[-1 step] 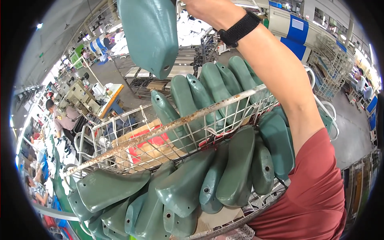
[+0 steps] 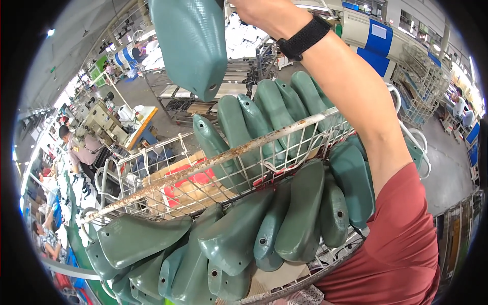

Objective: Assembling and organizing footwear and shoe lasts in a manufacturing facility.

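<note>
A large green shoe last (image 2: 190,46) hangs toe-down in the air at the top of the view, its upper end cut off by the edge. Beside that upper end, my right hand (image 2: 254,9) shows only in part, closed on the last, with its fingers out of the picture. A black band circles my right wrist. Below, a white wire basket (image 2: 168,178) with a rusty rim holds several upright green lasts (image 2: 269,107) in its far part. More dark green lasts (image 2: 231,234) lie heaped on the near side. My left hand is not in view.
Cardboard with a red patch (image 2: 190,183) lies in the basket's left part. Beyond stand a rack (image 2: 203,96) with white pieces above it, and sewing machines (image 2: 104,119) at the left. A person (image 2: 79,145) sits near them. Tall wire carts (image 2: 417,84) stand at the right.
</note>
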Motion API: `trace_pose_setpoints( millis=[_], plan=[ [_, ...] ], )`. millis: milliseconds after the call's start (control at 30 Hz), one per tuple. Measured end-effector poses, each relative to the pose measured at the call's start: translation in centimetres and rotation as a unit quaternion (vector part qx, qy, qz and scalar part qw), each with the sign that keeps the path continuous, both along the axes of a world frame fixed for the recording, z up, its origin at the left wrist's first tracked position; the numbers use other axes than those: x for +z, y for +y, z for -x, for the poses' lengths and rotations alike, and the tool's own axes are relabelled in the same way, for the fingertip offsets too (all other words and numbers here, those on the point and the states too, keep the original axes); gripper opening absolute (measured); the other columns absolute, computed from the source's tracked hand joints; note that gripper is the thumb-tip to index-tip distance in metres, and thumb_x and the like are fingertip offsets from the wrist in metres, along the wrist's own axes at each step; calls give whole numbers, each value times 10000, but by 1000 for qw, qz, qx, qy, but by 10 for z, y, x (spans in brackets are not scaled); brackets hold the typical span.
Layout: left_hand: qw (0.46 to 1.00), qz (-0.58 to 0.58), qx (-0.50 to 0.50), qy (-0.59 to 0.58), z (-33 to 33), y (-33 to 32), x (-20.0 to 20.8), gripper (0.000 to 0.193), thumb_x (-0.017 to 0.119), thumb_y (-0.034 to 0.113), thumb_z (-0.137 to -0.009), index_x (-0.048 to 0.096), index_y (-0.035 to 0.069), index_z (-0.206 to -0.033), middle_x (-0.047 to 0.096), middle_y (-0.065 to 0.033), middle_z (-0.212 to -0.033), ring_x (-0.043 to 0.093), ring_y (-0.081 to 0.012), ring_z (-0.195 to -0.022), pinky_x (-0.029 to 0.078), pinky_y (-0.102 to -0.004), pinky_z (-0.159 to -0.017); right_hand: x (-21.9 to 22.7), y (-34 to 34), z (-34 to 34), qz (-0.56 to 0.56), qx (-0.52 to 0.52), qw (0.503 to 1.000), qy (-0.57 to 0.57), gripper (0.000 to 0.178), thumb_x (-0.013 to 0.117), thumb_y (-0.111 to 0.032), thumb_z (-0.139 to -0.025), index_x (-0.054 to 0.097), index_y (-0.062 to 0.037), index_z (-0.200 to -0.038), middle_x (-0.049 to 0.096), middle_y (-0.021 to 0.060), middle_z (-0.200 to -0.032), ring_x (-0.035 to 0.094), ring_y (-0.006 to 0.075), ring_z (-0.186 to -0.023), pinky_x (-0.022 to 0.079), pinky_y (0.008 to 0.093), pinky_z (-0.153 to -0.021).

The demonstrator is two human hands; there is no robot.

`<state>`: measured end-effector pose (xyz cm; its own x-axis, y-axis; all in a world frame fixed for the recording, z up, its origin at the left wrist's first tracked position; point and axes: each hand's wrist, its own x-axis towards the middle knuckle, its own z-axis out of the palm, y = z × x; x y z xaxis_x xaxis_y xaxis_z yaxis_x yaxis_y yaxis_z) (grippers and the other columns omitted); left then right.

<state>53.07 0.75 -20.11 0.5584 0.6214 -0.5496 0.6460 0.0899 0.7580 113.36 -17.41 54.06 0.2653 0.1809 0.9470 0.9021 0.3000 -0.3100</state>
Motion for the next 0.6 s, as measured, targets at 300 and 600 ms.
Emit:
trace_pose_setpoints(
  millis=[300, 600],
  plan=[
    [1000, -1, -1, -7, -9, 0, -16, 582, 760, 380, -924, 608, 42, -1372, 651, -194, -1315, 651, -337, -1077, 525, -441, -938, -6, 9, -1, 18, 23, 999, -13, 455, 829, -406, -897, 745, 22, -1027, 765, 109, -946, 720, 174, -860, 577, 330, -772],
    [999, 3, 26, 27, 76, -21, -10, 581, 753, 401, -924, 618, 44, -1362, 652, -195, -1316, 653, -347, -1076, 523, -448, -937, -2, -2, 39, 51, 11, 998, -26, 524, 801, -439, -911, 701, 51, -1068, 748, 162, -975, 743, 233, -854, 610, 353, -735]
  ],
)
